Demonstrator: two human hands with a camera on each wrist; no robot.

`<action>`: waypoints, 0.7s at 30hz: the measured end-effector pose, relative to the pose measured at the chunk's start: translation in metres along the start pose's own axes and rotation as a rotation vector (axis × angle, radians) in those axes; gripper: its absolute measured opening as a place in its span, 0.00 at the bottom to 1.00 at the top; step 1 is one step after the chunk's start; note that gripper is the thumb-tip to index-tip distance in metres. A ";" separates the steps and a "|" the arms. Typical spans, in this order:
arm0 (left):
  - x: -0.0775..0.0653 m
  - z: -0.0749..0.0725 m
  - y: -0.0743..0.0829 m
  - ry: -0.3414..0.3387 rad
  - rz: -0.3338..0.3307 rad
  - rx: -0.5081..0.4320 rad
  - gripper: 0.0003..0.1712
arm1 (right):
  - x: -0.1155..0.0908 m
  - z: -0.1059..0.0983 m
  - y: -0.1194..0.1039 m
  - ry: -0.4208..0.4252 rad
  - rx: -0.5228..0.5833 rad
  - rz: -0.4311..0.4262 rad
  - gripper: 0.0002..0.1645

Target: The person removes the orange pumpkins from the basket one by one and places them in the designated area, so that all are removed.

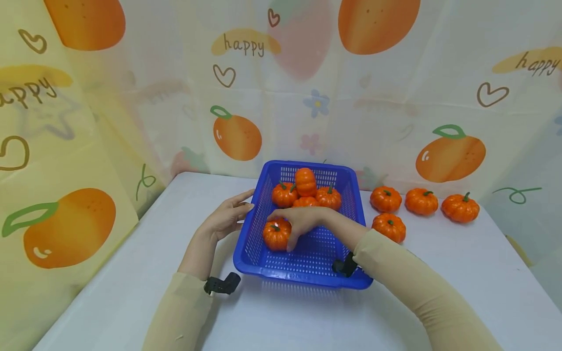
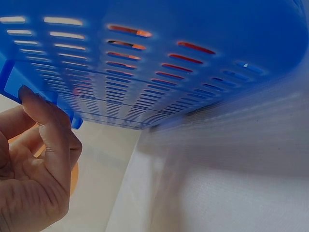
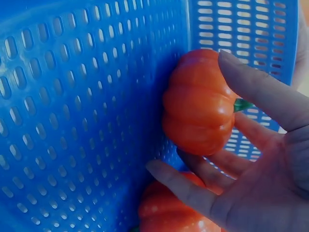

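Note:
A blue plastic basket (image 1: 303, 277) with slotted walls stands on the table, several small orange toy pumpkins (image 1: 328, 198) grouped at its far end. My left hand (image 1: 226, 218) holds its left rim; in the left wrist view, a fingertip of that hand (image 2: 43, 154) lies on the blue rim. Inside the basket, my right hand (image 1: 303, 219) holds another toy pumpkin (image 1: 276, 236) near the left wall. Seen from the right wrist, the thumb lies on one side of this pumpkin (image 3: 198, 104) and fingers on the other, its green stem toward the palm. A second pumpkin (image 3: 174, 208) sits just below those fingers.
Right of the basket, several more toy pumpkins (image 1: 421, 202) lie on the white table (image 1: 461, 273), one of them (image 1: 390, 227) close by my right forearm. A fruit-printed curtain (image 1: 281, 97) hangs behind the table and along its left side.

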State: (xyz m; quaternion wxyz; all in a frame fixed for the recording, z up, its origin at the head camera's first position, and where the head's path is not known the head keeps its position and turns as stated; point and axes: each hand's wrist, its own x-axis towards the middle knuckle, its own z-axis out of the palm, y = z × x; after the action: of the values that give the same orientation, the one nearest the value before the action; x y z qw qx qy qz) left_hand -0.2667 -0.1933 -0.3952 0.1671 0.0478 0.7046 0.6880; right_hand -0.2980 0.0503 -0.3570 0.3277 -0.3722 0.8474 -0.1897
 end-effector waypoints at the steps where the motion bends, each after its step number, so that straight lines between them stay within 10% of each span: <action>1: 0.000 0.000 0.000 -0.001 -0.001 -0.004 0.34 | 0.000 0.001 0.000 -0.003 -0.006 0.001 0.52; 21: 0.001 0.000 0.001 0.004 -0.009 0.014 0.34 | 0.003 0.006 0.004 0.023 -0.083 0.010 0.44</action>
State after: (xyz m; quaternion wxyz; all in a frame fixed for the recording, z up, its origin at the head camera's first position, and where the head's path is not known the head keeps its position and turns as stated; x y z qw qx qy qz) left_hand -0.2675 -0.1927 -0.3939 0.1687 0.0445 0.7100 0.6822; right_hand -0.2974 0.0501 -0.3644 0.3029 -0.3792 0.8601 -0.1571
